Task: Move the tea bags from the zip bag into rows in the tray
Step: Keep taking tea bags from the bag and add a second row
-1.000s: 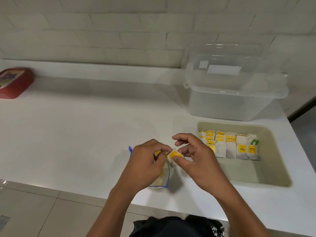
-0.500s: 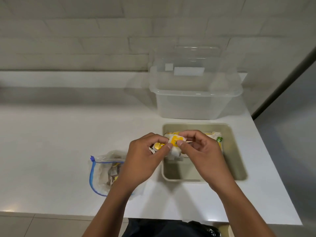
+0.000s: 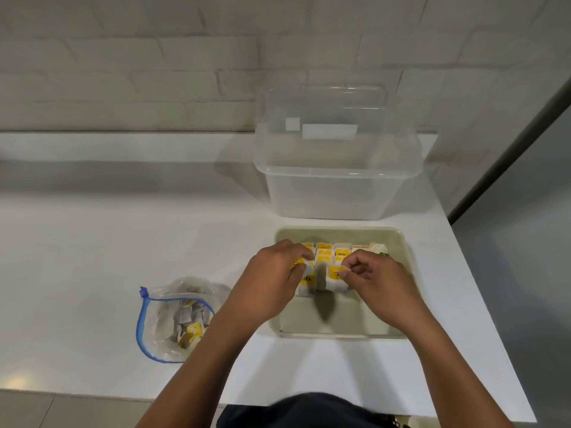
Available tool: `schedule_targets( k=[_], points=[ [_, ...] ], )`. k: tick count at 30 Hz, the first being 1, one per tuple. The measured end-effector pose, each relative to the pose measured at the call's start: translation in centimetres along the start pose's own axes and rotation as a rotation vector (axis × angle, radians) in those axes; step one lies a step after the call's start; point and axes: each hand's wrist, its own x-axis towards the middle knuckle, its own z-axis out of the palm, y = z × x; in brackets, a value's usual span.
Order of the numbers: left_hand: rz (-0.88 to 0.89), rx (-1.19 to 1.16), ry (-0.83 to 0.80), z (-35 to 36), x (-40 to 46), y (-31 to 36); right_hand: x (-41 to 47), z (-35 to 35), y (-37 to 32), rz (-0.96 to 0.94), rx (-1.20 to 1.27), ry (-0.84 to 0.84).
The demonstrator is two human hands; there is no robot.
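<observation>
Over the tray [image 3: 398, 242], one tea bag [image 3: 335, 274] is pinched by the right hand [image 3: 375, 281] and another [image 3: 304, 270] by the left hand [image 3: 273, 273]. Each should be set upright, tight against the filled rows. More wait in the zip bag [image 3: 176, 319].

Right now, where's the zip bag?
In the head view, the zip bag lies on the white counter, left of the tray, beside the left forearm.

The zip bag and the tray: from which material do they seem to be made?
Zip bag: thin, clear, soft plastic, crumpled and glossy; the tea bags inside show through, and a blue zip strip edges it. Tray: probably rigid plastic, pale beige, semi-matte, with rounded moulded corners.
</observation>
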Motion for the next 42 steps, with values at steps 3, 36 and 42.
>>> schedule_targets(
  k=[3, 36, 42],
  points=[
    [-0.018, -0.009, -0.028, 0.2, 0.5, -0.2, 1.3, 0.6, 1.5, 0.084, -0.126, -0.153],
    [-0.112, -0.189, -0.023, -0.1, 0.6, -3.3, 5.4, 4.5, 3.6, 0.172, -0.387, -0.122],
    [-0.091, -0.139, -0.06, 0.0, 0.6, -3.1, 5.6, 4.9, 4.3, 0.18, -0.339, -0.106]
  ],
)
